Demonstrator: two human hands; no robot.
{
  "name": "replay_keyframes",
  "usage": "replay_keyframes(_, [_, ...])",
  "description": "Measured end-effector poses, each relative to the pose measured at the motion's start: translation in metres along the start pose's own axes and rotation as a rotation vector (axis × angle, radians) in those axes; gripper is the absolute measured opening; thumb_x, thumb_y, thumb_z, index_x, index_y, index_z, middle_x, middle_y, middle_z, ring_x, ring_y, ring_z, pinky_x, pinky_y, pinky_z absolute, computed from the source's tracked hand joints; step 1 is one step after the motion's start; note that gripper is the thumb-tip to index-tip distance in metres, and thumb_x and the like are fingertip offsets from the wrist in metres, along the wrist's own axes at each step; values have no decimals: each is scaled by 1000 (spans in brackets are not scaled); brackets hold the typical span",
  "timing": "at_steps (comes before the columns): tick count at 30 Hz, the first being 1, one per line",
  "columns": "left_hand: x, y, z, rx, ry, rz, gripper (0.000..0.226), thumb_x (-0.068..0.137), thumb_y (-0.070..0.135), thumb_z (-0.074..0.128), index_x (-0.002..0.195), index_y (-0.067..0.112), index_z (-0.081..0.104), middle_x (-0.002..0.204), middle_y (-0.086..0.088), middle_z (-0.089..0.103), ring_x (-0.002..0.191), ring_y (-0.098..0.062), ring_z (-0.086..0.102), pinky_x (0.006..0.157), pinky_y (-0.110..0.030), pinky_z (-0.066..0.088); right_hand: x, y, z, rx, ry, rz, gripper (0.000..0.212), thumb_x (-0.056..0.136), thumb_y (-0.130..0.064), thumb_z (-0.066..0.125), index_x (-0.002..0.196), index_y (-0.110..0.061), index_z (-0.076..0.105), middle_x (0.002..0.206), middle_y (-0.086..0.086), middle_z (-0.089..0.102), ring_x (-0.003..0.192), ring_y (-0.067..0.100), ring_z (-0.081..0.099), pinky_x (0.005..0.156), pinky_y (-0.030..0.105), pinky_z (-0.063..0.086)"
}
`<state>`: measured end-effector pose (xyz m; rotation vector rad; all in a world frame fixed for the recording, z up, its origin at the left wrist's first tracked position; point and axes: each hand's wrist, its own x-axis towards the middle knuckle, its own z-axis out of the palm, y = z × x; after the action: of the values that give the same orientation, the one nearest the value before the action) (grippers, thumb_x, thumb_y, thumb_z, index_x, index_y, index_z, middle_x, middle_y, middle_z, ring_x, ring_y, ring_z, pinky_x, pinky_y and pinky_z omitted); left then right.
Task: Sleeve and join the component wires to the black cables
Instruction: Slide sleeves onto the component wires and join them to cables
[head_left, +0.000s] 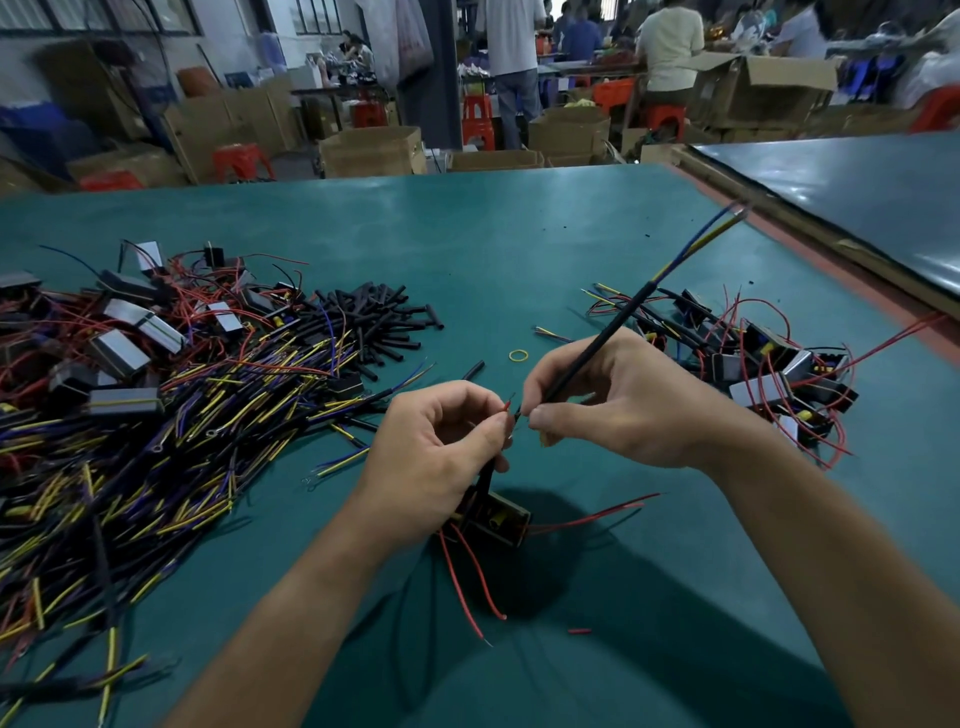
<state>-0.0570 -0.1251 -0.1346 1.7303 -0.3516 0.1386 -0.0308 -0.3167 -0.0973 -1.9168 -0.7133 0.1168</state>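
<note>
My left hand (436, 447) pinches a red component wire (506, 406) with a black sleeve running down from my fingers to a small black component (496, 517), which hangs just above the green table (467, 249). Its other red leads (470, 582) trail below and to the right. My right hand (618, 402) pinches the near end of a black cable (602, 343) that slants up to the right, where its blue and yellow cores (696, 241) fan out. The two wire tips meet between my thumbs.
A big heap of black cables (156, 441) and components covers the left. Cut black sleeve pieces (379, 317) lie behind it. Another pile of components with red wires (769, 364) sits at the right. A yellow rubber band (518, 355) lies mid-table. People and boxes fill the background.
</note>
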Motion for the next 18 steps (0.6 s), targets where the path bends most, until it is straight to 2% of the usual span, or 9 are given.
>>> replay_keyframes(2, [0, 2, 0, -34, 14, 4, 17, 88, -5, 64, 79, 9, 66, 63, -1, 66, 55, -16, 65, 53, -18, 49, 0, 0, 0, 31, 40, -11, 12, 86, 5, 67, 80, -6, 68, 85, 15, 71, 78, 28, 69, 73, 38, 60])
replay_keyframes(4, [-1, 3, 0, -76, 21, 3, 17, 88, -6, 63, 83, 10, 66, 66, -6, 66, 57, -17, 64, 53, -18, 49, 0, -1, 0, 75, 91, -20, 14, 86, 5, 67, 78, -6, 68, 92, 10, 73, 78, 17, 68, 68, 31, 59])
replay_keyframes(6, [-1, 4, 0, -104, 27, 2, 18, 88, -7, 63, 85, 10, 67, 68, -10, 67, 59, -17, 65, 54, -19, 50, 1, -2, 0, 81, 138, -24, 13, 85, 4, 69, 78, -6, 70, 86, 13, 74, 72, 12, 68, 62, 25, 57])
replay_keyframes(11, [-2, 6, 0, -132, 44, 17, 21, 86, -11, 63, 86, 8, 68, 70, -10, 71, 61, -17, 67, 59, -21, 53, 2, -2, 0, 64, 177, -42, 17, 83, 3, 71, 74, -11, 70, 73, 17, 70, 62, 10, 65, 58, 22, 56])
replay_keyframes(16, [-3, 8, -1, -153, 34, 16, 24, 85, -12, 63, 84, 11, 70, 71, -11, 72, 61, -17, 67, 59, -22, 53, 3, -3, 3, 62, 165, -74, 24, 82, 5, 72, 74, -18, 71, 66, -5, 71, 59, 4, 63, 57, 20, 53])
replay_keyframes(18, [-3, 9, 0, -159, 32, 12, 24, 85, -12, 64, 83, 12, 70, 71, -10, 72, 60, -17, 66, 59, -23, 54, 3, -3, 5, 61, 182, -81, 24, 81, 5, 73, 74, -18, 71, 65, -7, 71, 57, 2, 63, 57, 18, 52])
